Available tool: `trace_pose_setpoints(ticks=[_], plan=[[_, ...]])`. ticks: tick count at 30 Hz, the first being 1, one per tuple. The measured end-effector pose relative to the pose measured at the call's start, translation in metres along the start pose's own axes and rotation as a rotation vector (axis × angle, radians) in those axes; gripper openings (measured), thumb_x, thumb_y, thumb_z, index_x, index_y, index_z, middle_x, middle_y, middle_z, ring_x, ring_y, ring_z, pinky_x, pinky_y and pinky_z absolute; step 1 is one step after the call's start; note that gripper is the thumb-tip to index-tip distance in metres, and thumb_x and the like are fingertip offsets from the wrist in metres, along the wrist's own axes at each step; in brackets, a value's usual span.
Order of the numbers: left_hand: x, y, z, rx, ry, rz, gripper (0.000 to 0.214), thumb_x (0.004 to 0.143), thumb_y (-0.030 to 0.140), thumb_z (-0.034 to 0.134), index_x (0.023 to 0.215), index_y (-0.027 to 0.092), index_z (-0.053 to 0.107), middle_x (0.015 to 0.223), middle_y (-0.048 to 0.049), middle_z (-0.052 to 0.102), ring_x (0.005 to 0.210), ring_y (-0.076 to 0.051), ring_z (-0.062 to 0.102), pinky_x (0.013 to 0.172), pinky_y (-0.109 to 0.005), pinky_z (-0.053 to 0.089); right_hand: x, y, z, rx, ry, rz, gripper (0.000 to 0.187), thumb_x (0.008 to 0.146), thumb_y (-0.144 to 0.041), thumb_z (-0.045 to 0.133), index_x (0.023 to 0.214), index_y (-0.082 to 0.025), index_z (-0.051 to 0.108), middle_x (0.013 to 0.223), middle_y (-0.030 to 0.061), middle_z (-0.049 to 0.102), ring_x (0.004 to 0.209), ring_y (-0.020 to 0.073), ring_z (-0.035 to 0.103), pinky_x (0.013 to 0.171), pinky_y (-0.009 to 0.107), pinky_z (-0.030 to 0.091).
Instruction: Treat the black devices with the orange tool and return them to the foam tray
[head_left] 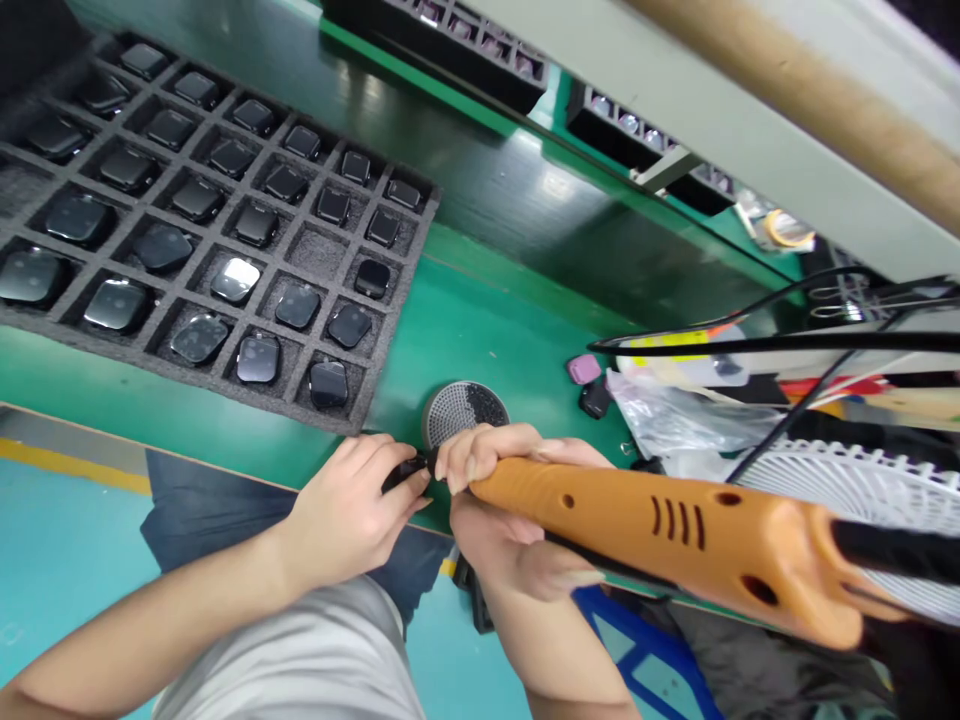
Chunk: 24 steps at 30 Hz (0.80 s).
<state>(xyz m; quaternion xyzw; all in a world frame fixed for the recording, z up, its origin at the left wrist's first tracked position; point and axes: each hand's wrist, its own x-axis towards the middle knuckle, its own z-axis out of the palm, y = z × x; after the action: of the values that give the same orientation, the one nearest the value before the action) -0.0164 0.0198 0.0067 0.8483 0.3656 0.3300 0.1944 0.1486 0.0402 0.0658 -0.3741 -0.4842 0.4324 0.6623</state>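
Observation:
My right hand (510,520) is wrapped around an orange electric screwdriver (637,510), whose tip end points left toward my other hand. Between the fingers of my left hand (349,510) is a small black watch body (403,471), mostly covered by the fingers. The screwdriver's black nose meets it or comes very close; I cannot tell which. Just behind my hands sits a round dish (450,405) with a perforated face, dark specks like tiny screws on its right part. To the left lies a grey foam tray (363,405), its compartments holding many dark watch bodies.
A pink watch-like piece (583,369) and a black one (595,399) lie right of the dish. Beyond them are a clear plastic bag (675,410), black cables (750,345) and a white fan guard (817,485). More trays (450,60) stand behind, under a shelf beam.

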Motion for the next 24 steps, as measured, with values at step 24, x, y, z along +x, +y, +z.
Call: trace_pose_setpoints(ticks=[24], plan=[[-0.003, -0.005, -0.004, -0.052, -0.117, 0.058, 0.029, 0.1, 0.01, 0.062, 0.128, 0.011, 0.07, 0.131, -0.0161, 0.07, 0.122, -0.033, 0.062, 0.115, -0.053, 0.053, 0.029, 0.018, -0.015, -0.008, 0.229, -0.098, 0.049, 0.088, -0.077, 0.071, 0.112, -0.035, 0.064, 0.076, -0.0076, 0.065, 0.049, 0.0151, 0.056, 0.046, 0.031, 0.049]])
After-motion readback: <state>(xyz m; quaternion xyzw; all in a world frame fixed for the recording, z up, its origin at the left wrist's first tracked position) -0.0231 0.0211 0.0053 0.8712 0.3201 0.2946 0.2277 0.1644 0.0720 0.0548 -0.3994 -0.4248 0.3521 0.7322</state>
